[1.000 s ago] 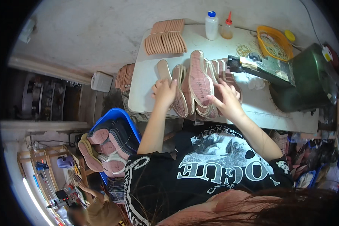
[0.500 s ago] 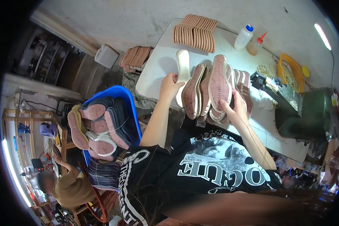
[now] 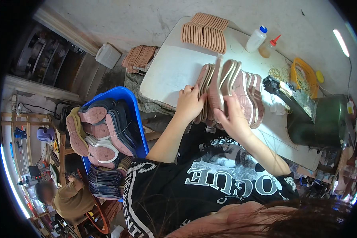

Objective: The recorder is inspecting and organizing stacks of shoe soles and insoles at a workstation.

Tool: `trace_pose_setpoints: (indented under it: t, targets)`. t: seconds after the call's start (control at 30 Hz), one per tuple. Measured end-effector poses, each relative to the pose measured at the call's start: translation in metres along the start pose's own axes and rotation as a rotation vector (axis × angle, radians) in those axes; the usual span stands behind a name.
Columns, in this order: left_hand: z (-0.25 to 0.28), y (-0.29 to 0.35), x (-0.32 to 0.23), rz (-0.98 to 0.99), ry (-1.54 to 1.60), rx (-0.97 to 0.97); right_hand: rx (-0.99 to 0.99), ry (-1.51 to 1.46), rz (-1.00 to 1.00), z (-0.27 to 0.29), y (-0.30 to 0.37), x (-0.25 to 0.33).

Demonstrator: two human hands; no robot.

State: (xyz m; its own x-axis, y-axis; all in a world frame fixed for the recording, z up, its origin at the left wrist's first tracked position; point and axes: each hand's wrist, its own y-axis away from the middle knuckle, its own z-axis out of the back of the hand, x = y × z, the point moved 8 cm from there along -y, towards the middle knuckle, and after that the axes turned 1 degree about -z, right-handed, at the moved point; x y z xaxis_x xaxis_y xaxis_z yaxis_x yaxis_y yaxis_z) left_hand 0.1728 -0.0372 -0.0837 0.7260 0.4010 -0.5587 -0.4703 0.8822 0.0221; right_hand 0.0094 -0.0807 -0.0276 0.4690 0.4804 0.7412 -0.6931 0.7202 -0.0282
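Observation:
Pink-faced shoe insoles with pale edges stand on edge in a row at the front of the table. My left hand [image 3: 189, 104] is closed against the left-hand insoles [image 3: 203, 77], its fingers curled at their side. My right hand [image 3: 235, 117] grips one insole [image 3: 214, 89], which is seen nearly edge-on and raised among the others. More insoles [image 3: 231, 71] lean just behind it. To the right of my right hand stand further pink insoles [image 3: 252, 93], close together. My fingers hide the lower parts of several of them.
On the white table [image 3: 162, 73] are a tied insole bundle [image 3: 204, 33], a blue-capped bottle [image 3: 256, 39], a red-tipped bottle [image 3: 267, 47] and a yellow basket [image 3: 301, 75]. A dark green machine [image 3: 319, 123] stands right. A blue bin [image 3: 137, 115] holds insoles; beyond it sits a person [image 3: 73, 198].
My left hand has moved right, and the pale insole it held apart now sits against the row. My right hand has shifted left, turning its insole from face-on to edge-on.

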Motion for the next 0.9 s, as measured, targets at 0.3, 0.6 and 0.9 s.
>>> trace_pose_setpoints:
  t: [0.3, 0.6, 0.9]
  targets:
    - [0.006, -0.015, -0.015, 0.04, -0.011, 0.318, -0.017, -0.198, -0.014, 0.011, -0.032, -0.001]
    - [0.027, -0.025, 0.032, 0.054, 0.242, 0.288, -0.137, -0.423, -0.152, 0.047, -0.05, -0.037]
    - [0.029, -0.002, 0.03, 0.096, 0.069, 0.094, -0.152, -0.175, 0.037, 0.036, -0.056, 0.002]
